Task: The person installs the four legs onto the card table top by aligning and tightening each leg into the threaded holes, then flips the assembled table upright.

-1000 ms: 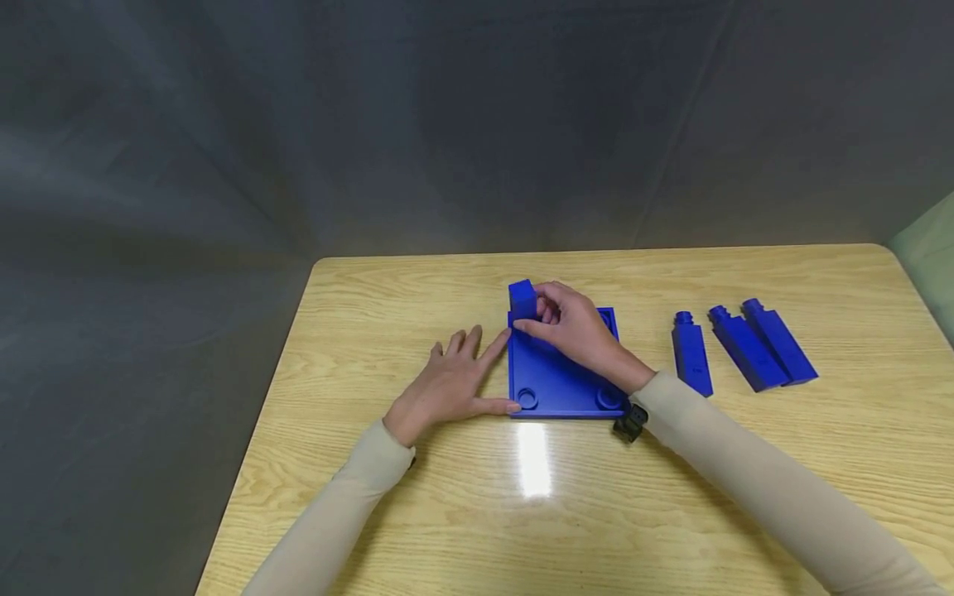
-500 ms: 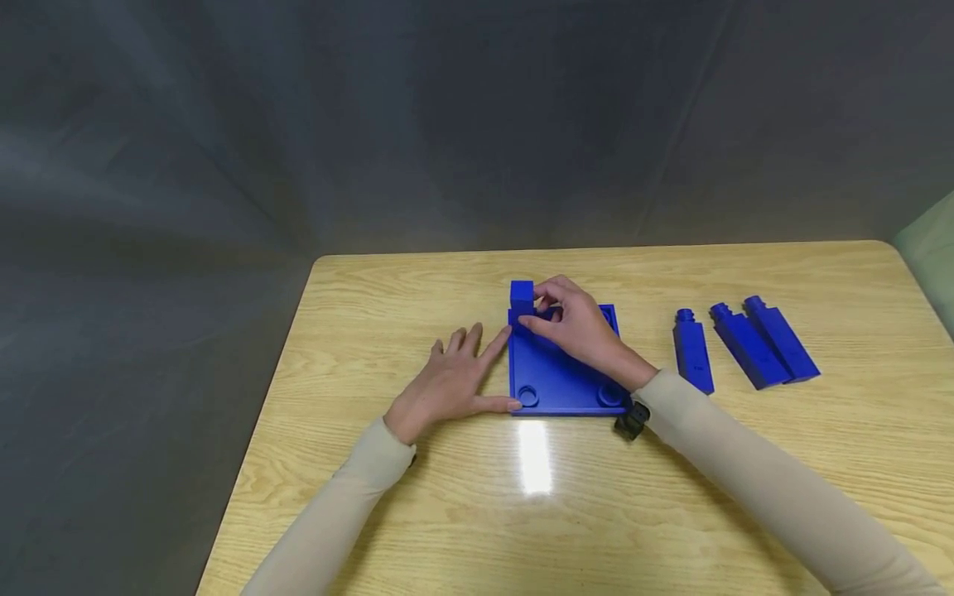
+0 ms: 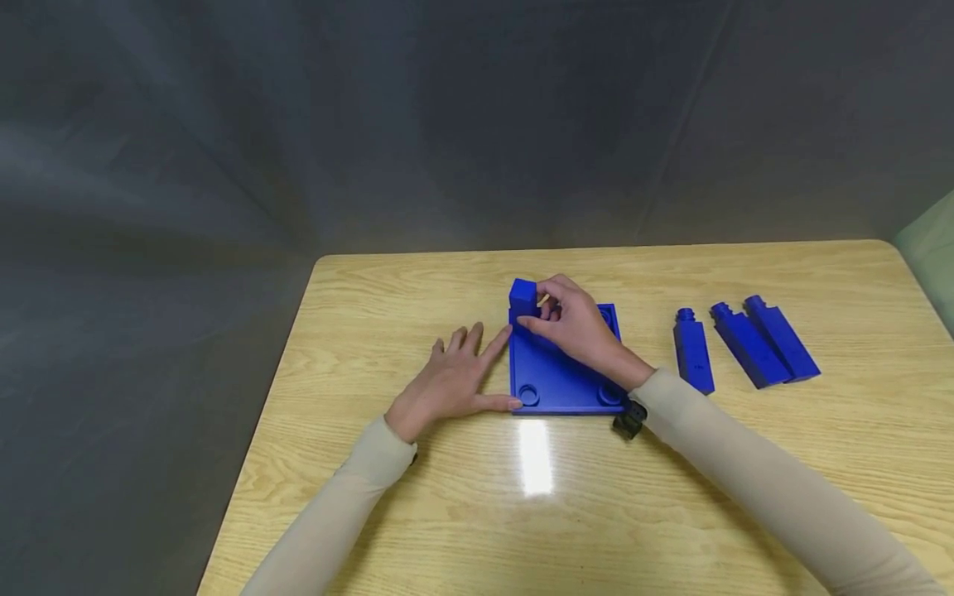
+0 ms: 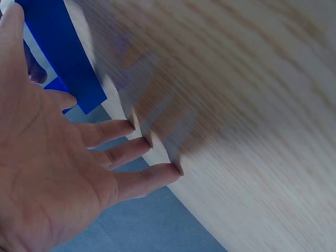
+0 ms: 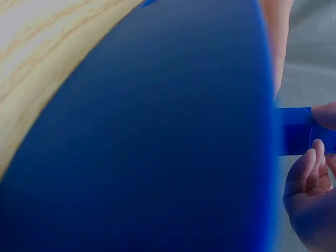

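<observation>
A blue square-section leg (image 3: 523, 293) stands upright at the far left corner of a flat blue panel (image 3: 547, 372). My right hand (image 3: 585, 331) pinches this leg low down between thumb and fingers; in the right wrist view the leg (image 5: 296, 131) shows between them. Spread out flat, my left hand (image 3: 450, 382) touches the panel's left edge with its thumb and index fingertip. Its other fingertips rest on the table, as the left wrist view shows beside the panel's edge (image 4: 68, 58). The panel carries round sockets at its corners; the leg's lower end is hidden.
To the right of the panel lie three loose blue legs with threaded ends: a single leg (image 3: 693, 356), then a middle leg (image 3: 751, 348) touching the outermost leg (image 3: 784, 341). The wooden table (image 3: 447, 513) ends at a dark curtain (image 3: 484, 149).
The leg has turned about its upright axis, its top square-on half a second ago and angled now. My right fingers have shifted slightly around it. My left hand stays in place.
</observation>
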`<state>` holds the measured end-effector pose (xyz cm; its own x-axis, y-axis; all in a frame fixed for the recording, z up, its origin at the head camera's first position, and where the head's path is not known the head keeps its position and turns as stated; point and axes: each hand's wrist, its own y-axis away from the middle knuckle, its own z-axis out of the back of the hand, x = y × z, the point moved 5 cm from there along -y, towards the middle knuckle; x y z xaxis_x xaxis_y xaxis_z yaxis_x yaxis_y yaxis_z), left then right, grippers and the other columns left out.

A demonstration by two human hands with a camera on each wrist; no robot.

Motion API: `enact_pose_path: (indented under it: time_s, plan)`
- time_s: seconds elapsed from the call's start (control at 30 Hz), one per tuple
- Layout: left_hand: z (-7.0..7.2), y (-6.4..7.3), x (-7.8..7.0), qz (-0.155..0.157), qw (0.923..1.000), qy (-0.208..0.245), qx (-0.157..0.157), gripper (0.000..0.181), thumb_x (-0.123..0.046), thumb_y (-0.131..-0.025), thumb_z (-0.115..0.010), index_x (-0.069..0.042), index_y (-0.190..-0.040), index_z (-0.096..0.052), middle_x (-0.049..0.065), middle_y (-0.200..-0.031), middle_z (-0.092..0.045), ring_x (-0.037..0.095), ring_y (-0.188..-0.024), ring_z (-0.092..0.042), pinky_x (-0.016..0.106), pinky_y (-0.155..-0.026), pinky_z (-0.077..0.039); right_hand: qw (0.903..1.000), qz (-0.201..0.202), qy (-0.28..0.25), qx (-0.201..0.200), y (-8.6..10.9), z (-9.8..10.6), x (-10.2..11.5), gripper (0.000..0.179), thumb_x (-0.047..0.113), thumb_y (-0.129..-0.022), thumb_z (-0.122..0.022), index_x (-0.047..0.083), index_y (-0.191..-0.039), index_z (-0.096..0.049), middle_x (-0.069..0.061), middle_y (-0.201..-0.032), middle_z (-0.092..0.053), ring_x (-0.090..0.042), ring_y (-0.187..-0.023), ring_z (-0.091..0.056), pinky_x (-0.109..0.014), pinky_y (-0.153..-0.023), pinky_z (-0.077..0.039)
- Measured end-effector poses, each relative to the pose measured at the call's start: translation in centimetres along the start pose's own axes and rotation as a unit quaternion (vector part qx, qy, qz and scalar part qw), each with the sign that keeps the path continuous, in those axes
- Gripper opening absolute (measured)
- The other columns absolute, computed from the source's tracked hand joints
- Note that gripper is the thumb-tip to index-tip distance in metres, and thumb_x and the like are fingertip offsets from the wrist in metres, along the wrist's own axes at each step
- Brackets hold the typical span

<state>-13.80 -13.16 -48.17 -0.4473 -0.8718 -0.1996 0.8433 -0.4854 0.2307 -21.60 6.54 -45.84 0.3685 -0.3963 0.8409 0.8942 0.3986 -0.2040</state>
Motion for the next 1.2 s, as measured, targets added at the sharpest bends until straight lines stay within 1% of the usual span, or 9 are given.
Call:
enact_pose_path:
  time_s: [0.1,0.17,0.37,0.5,0.67,0.8,0.9,0.97,1.2]
  plan:
    - [-0.05,0.06,0.00,0.001,1.0000,0.003,0.005,0.116,-0.089,-0.093,-0.055,-0.028,-0.178,-0.006,0.028,-0.173,-0.027,0.051,-0.153,-0.034,0.076,-0.112,-0.037,1.0000,-0.001,-0.002,0.004,-0.07,-0.16,0.00,0.045,0.014,-0.094,-0.090,-0.003,-0.130,-0.069,-0.010,-0.101,-0.058,-0.023,-0.083,-0.058,-0.027,-0.070,-0.046]
    - [-0.07,0.08,0.02,0.002,1.0000,0.002,0.005,0.116,-0.089,-0.093,-0.055,-0.028,-0.178,-0.006,0.028,-0.173,-0.027,0.050,-0.153,-0.034,0.076,-0.112,-0.037,0.9999,-0.003,-0.010,0.006,-0.12,-0.28,-0.06,0.047,0.015,-0.094,-0.090,-0.004,-0.132,-0.069,-0.010,-0.099,-0.059,-0.022,-0.082,-0.057,-0.026,-0.070,-0.045]
    - [-0.07,0.01,0.05,0.003,1.0000,0.004,0.004,0.116,-0.089,-0.093,-0.055,-0.028,-0.178,-0.006,0.027,-0.173,-0.026,0.050,-0.154,-0.033,0.076,-0.112,-0.036,0.9992,-0.018,-0.035,0.002,-0.14,-0.32,-0.18,0.033,0.011,-0.095,-0.088,-0.003,-0.119,-0.070,-0.011,-0.098,-0.064,-0.023,-0.082,-0.059,-0.023,-0.072,-0.047]
    - [-0.10,0.00,0.06,0.004,0.9999,0.005,0.008,0.116,-0.090,-0.093,-0.054,-0.029,-0.178,-0.003,0.028,-0.174,-0.025,0.050,-0.155,-0.031,0.076,-0.113,-0.035,0.9995,-0.019,-0.025,0.002,-0.14,-0.29,-0.22,0.035,0.013,-0.095,-0.088,-0.003,-0.121,-0.072,-0.012,-0.104,-0.064,-0.024,-0.087,-0.061,-0.025,-0.076,-0.049]
    - [-0.11,0.00,0.07,0.005,1.0000,0.001,0.008,0.116,-0.090,-0.093,-0.054,-0.029,-0.178,-0.003,0.028,-0.174,-0.025,0.050,-0.155,-0.031,0.077,-0.113,-0.035,0.9999,-0.015,0.002,-0.006,-0.06,-0.20,-0.10,0.038,0.017,-0.095,-0.089,-0.002,-0.124,-0.072,-0.012,-0.110,-0.064,-0.026,-0.094,-0.063,-0.033,-0.080,-0.052]
    - [-0.26,0.05,0.04,0.005,1.0000,-0.002,0.005,0.117,-0.090,-0.092,-0.054,-0.029,-0.178,-0.003,0.028,-0.173,-0.026,0.051,-0.154,-0.032,0.077,-0.112,-0.036,0.9995,-0.028,0.009,-0.007,0.13,-0.24,0.01,0.042,0.020,-0.096,-0.089,-0.002,-0.128,-0.073,-0.011,-0.112,-0.068,-0.023,-0.084,-0.065,-0.030,-0.071,-0.051]
    - [-0.45,0.13,-0.04,0.004,1.0000,-0.007,0.003,0.118,-0.090,-0.092,-0.054,-0.027,-0.178,-0.004,0.028,-0.173,-0.027,0.051,-0.153,-0.034,0.077,-0.111,-0.038,0.9987,-0.049,0.010,-0.008,0.38,-0.25,-0.05,0.045,0.025,-0.096,-0.089,0.001,-0.130,-0.074,-0.010,-0.110,-0.070,-0.021,-0.073,-0.061,-0.028,-0.061,-0.046]
    - [-0.51,0.15,-0.09,0.003,0.9999,-0.012,0.000,0.118,-0.091,-0.092,-0.054,-0.026,-0.178,-0.005,0.028,-0.172,-0.028,0.051,-0.152,-0.035,0.076,-0.110,-0.039,0.9981,-0.059,0.010,-0.013,0.50,-0.23,-0.09,0.047,0.028,-0.095,-0.090,0.002,-0.131,-0.075,-0.010,-0.109,-0.071,-0.021,-0.069,-0.059,-0.027,-0.057,-0.044]
    - [-0.18,-0.13,-0.08,0.002,0.9999,-0.010,-0.005,0.118,-0.090,-0.092,-0.056,-0.026,-0.178,-0.007,0.029,-0.172,-0.029,0.052,-0.152,-0.035,0.077,-0.110,-0.039,0.9970,-0.068,-0.012,-0.034,0.53,-0.22,-0.35,0.045,0.024,-0.094,-0.090,0.002,-0.131,-0.075,-0.010,-0.108,-0.070,-0.022,-0.069,-0.061,-0.025,-0.057,-0.045]
